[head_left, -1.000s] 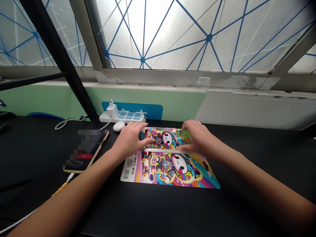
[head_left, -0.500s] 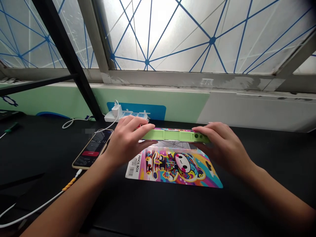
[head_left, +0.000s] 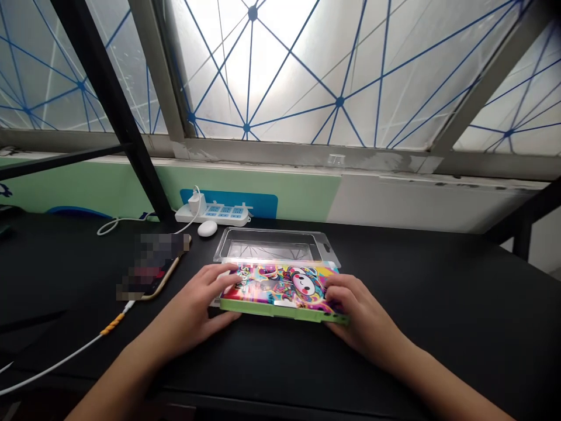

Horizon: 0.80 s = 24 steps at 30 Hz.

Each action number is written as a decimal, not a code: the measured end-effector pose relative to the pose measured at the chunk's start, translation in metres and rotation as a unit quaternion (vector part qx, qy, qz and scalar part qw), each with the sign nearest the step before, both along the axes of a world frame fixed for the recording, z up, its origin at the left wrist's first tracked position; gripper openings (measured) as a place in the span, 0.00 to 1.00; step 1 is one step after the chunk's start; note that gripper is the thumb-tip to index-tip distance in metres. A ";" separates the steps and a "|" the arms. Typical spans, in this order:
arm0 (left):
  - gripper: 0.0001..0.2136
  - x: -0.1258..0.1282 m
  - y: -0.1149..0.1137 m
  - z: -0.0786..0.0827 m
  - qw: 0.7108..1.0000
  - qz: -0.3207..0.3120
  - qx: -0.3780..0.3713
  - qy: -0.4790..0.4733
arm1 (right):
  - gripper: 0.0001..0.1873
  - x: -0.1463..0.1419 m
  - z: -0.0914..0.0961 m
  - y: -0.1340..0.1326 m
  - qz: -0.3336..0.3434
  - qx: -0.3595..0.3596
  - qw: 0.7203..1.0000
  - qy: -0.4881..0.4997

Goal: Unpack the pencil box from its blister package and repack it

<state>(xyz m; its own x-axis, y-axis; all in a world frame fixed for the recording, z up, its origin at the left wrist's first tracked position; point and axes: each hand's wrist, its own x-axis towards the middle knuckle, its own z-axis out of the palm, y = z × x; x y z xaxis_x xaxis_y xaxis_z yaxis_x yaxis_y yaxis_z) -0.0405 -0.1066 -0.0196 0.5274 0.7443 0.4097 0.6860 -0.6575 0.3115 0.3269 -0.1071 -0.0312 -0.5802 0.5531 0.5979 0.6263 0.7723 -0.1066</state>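
Note:
A pencil box (head_left: 274, 286) with a bright cartoon lid and a light green side lies level, low over the black table. At its left end, my left hand (head_left: 205, 298) grips it, fingers on the lid and thumb at the lower front edge. My right hand (head_left: 362, 307) holds the other end, with curled fingers on top and the thumb low at the front. Just behind the box rests a clear plastic package tray (head_left: 322, 248). The printed card is mostly hidden behind and under the pencil box.
A phone (head_left: 164, 280), partly pixelated, lies left of my left hand with a white cable (head_left: 74, 356) plugged in. Farther back are a small white rounded case (head_left: 207, 228) and a white power strip (head_left: 228, 215). A black metal post (head_left: 118, 111) stands at left.
Both hands have brought the pencil box nearer and lower, tipping it so its printed lid faces up. The clear tray and the white case have come into view behind it.

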 end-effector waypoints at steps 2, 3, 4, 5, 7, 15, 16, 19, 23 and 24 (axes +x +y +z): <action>0.26 -0.006 0.000 0.001 0.995 0.034 -0.096 -0.010 | 0.20 0.000 -0.002 0.003 -0.013 -0.085 0.996 0.026; 0.28 -0.007 -0.001 0.002 0.990 0.047 -0.133 -0.014 | 0.24 0.002 -0.004 0.005 -0.018 -0.119 0.992 0.036; 0.29 -0.007 -0.002 0.002 0.985 0.057 -0.161 -0.020 | 0.27 0.004 -0.005 0.006 -0.022 -0.147 0.988 0.044; 0.30 -0.006 -0.003 0.003 0.981 0.065 -0.180 -0.028 | 0.30 0.006 -0.006 0.008 -0.025 -0.167 0.984 0.049; 0.33 -0.003 -0.005 0.003 0.975 0.079 -0.201 -0.044 | 0.32 0.012 -0.007 0.011 -0.028 -0.193 0.979 0.061; 0.44 0.001 -0.001 0.001 0.976 0.069 -0.194 -0.075 | 0.24 0.021 0.010 0.017 -0.052 -0.256 0.955 0.143; 0.46 0.002 -0.001 0.000 0.976 0.067 -0.194 -0.077 | 0.22 0.021 0.011 0.018 -0.075 -0.264 0.947 0.165; 0.52 0.004 -0.003 -0.001 0.974 0.061 -0.204 -0.078 | 0.22 0.020 0.011 0.023 -0.148 -0.288 0.918 0.227; 0.56 0.005 -0.006 -0.001 0.970 0.065 -0.222 -0.069 | 0.23 0.018 0.006 0.030 -0.165 -0.307 0.902 0.255; 0.57 0.005 -0.006 0.000 0.970 0.068 -0.226 -0.065 | 0.23 0.018 0.004 0.031 -0.169 -0.311 0.899 0.258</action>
